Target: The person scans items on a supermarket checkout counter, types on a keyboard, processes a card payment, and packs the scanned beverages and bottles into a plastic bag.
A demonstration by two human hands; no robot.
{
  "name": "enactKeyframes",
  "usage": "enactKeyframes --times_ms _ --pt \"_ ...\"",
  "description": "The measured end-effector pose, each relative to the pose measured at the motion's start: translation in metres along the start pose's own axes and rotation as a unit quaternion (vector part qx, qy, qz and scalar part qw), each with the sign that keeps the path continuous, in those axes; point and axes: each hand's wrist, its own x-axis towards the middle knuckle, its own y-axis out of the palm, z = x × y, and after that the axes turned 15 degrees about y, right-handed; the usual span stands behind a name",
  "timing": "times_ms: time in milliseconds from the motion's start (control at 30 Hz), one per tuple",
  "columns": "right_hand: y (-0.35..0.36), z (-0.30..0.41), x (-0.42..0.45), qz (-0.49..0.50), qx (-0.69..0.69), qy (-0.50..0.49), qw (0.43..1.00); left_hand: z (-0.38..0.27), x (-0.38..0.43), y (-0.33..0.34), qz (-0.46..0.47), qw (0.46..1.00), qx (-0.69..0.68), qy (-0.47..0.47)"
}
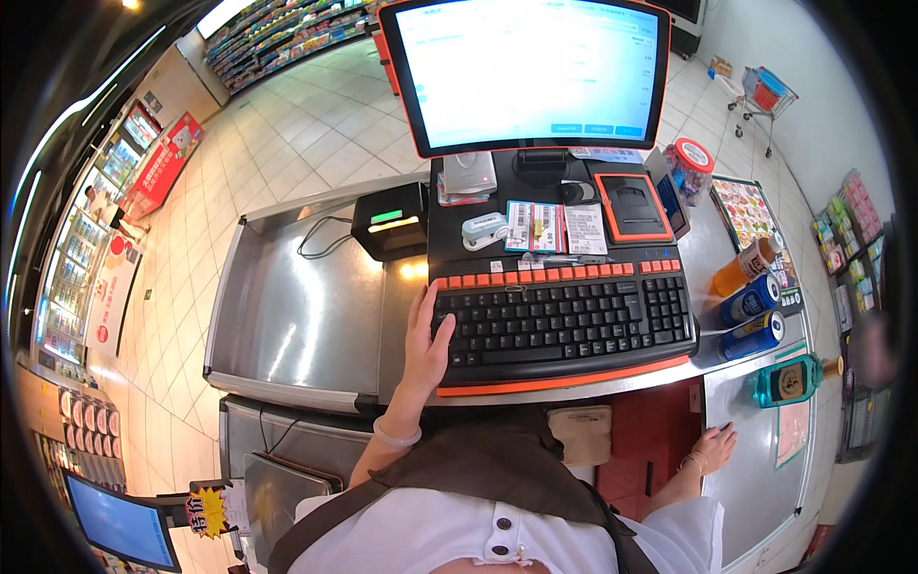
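Note:
My left hand (427, 337) rests along the left edge of a black keyboard (552, 319), thumb apart from the fingers and lying by its leftmost keys. Orange keys (531, 275) run along the keyboard's top row. On the metal counter to the right lies my right hand (713, 446), with nothing plainly held; its fingertips look dark. Beyond that hand is a teal glass bottle (785, 383) with a cork-coloured top. Farther up are a blue drink can (751, 336), another blue can (749, 298) and an orange drink bottle (746, 267).
A lit checkout monitor (531, 75) stands behind the keyboard. Around it are a black scanner box (391, 222), stapler (485, 231), price tags (535, 227), computer mouse (578, 192) and candy jar (690, 172). A blurred shape (871, 351) shows at the right rim. A person (107, 208) is far left.

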Motion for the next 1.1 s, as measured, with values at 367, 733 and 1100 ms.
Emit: enactKeyframes --times_ms 367,733,1100 --pt "-0.005 0.002 0.0 0.004 -0.012 0.0 1.0 0.005 -0.003 0.0 -0.012 0.998 -0.059 -0.017" --pt "-0.002 0.001 -0.001 0.02 -0.019 0.0 1.0 0.014 -0.005 0.002 -0.029 0.996 -0.082 -0.019" --pt "0.006 -0.003 0.001 0.015 -0.021 -0.005 1.0 0.013 -0.005 0.002 -0.034 0.995 -0.093 -0.025"
